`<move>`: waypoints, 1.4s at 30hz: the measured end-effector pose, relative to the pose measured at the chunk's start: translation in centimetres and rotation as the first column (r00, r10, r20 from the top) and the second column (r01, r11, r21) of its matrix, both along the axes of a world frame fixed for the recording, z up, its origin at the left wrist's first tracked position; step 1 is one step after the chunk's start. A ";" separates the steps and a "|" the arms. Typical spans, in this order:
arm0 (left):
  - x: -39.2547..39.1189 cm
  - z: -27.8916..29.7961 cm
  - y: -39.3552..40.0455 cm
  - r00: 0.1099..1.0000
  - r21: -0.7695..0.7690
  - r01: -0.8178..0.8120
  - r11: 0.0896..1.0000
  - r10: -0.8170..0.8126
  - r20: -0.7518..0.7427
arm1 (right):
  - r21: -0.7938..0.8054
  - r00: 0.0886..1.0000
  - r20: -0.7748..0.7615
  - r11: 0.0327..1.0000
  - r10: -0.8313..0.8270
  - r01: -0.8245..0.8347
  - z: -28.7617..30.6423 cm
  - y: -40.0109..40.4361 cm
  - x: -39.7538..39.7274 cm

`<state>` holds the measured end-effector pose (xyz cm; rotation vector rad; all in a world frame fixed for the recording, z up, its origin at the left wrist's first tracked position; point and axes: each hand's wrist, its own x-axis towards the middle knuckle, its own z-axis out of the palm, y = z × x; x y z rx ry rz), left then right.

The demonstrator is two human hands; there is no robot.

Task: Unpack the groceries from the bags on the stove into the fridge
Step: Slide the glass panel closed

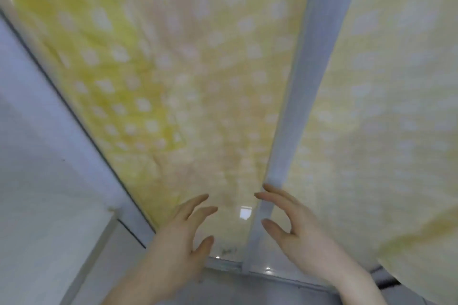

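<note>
Left hand (178,230): raised, fingers (198,199) spread and relaxed, holding nothing. Right hand (295,228): raised, its fingers loosely spread, also empty; its topmost fingertip lies at or just beside the pale strip (290,131), contact not clear. Facing surface: yellow dotted panel (173,82), glossy, blurred, split by that strip; whether this is the fridge front, you cannot tell. Bags, groceries, stove: none in view, so the task's things lie somewhere outside this frame. White wall (37,156): to your left. Step in hand, as a judgement: you are probably reaching to open a door, or turning between stove and fridge. To do it well, steady your head first so the view clears, find a real edge or handle before you pull, and hook your fingers fully behind it instead of pawing a slick face. Keep one hand free for the groceries.
</note>
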<state>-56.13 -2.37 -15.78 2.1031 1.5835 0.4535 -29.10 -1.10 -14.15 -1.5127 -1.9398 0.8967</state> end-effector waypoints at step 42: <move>-25.5 -1.8 -54.2 -0.392 -0.018 -0.914 -0.406 0.892 -0.225 | -0.144 -0.292 0.217 -0.265 0.932 -0.954 -1.2 -23.7 -60.4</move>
